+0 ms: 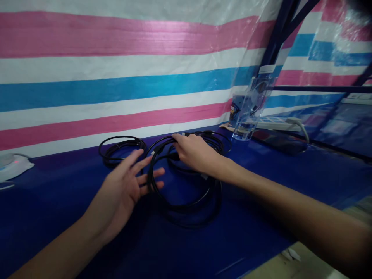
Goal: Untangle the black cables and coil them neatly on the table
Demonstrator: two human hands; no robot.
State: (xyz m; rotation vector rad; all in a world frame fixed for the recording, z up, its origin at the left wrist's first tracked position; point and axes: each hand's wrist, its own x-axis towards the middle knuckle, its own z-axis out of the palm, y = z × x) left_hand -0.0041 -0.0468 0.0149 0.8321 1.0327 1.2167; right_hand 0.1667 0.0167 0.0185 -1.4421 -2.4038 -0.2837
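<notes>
Coils of thin black cable [186, 201] lie on a blue table cover [87, 240]. My right hand [194, 152] rests on top of the coils, its fingers curled round a strand near the far side. My left hand [128, 186] hovers just left of the big loop, palm turned inward and fingers spread, fingertips touching the loop's left edge. A smaller separate black coil [120, 149] lies further back on the left, beyond my left hand.
A clear water bottle [252, 108] stands at the back right, next to a white power strip [279, 123]. A white device [11, 166] sits at the far left edge. A striped pink, white and blue tarp [116, 77] forms the back wall.
</notes>
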